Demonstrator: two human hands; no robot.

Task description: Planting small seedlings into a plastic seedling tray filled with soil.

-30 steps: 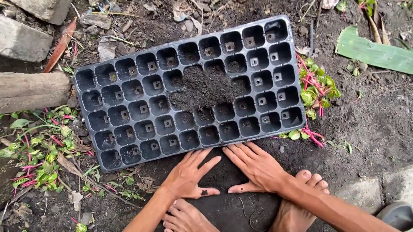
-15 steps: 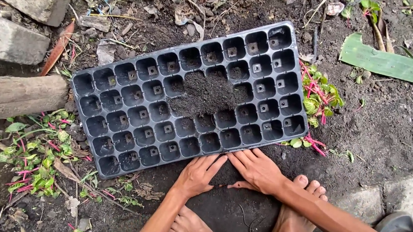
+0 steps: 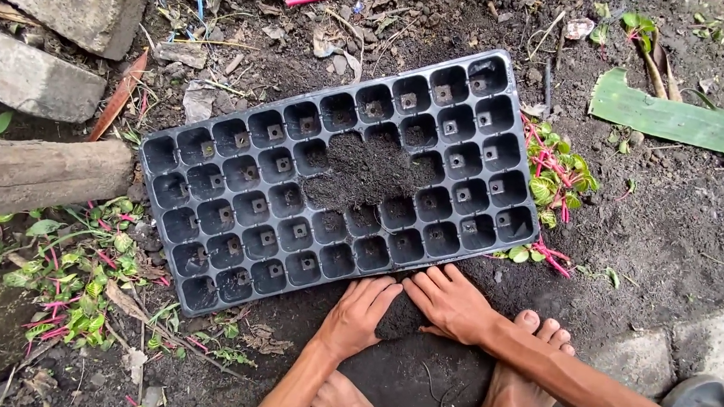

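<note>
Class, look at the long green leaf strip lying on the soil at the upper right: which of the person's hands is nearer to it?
Right. The right hand lies on the dark soil below the black plastic seedling tray, nearer the long green leaf strip; the left hand rests beside it, farther away.

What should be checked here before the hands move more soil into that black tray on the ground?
1. Both hands free: left hand and right hand lie flat on the dark soil, holding nothing. Ok.
2. Tray within reach: its near edge lies just beyond the fingertips. Ok.
3. Tray lying flat: it rests on the ground, turned at a slant to the person; whether it sits level, cannot tell.
4. Cells filled: only a heap of soil covers a few middle cells; the rest show bare bottoms. Not ok.
5. Ground around the tray tidy: weeds, leaves and a log crowd its edges. Not ok.
</note>
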